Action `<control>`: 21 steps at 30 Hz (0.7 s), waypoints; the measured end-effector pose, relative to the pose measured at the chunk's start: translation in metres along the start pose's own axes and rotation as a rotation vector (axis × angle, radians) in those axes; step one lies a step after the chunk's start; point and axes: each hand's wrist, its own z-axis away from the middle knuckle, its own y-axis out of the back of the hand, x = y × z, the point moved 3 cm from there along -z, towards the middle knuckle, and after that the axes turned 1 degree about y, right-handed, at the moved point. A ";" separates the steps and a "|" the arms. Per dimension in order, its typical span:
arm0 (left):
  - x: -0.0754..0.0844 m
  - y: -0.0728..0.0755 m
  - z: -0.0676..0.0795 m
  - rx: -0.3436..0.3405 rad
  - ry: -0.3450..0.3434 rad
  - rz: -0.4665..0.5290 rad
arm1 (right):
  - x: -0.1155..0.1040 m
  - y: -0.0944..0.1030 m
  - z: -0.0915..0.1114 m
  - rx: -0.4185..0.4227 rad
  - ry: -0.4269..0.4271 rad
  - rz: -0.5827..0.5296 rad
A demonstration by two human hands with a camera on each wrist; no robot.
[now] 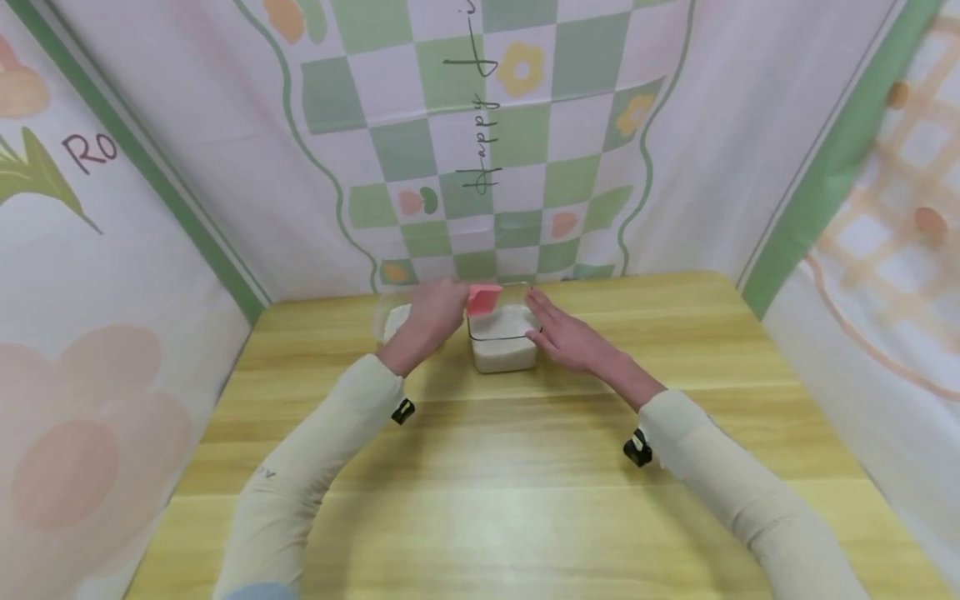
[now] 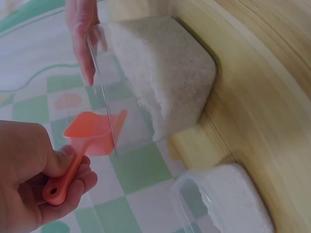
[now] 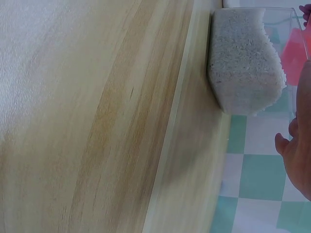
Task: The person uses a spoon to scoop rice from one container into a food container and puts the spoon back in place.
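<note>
A coral-pink scoop is gripped by its handle in my left hand, thumb on top and fingers curled under. Its bowl is at the upper rim of a clear square container. White rice fills part of that container, its surface sloping. My right hand rests against the container's right side with fingers fairly straight. To the left stands a smaller clear container that also has rice in it. In the head view my left hand hides part of it. Whether the scoop holds rice cannot be made out.
Both containers stand near the back edge of the wooden table. Directly behind rises a green-and-white checked cloth, with printed cloth on the left and right too.
</note>
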 end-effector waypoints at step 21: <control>0.032 -0.022 -0.027 -0.154 -0.013 -0.049 | 0.000 0.001 0.002 0.009 -0.005 -0.031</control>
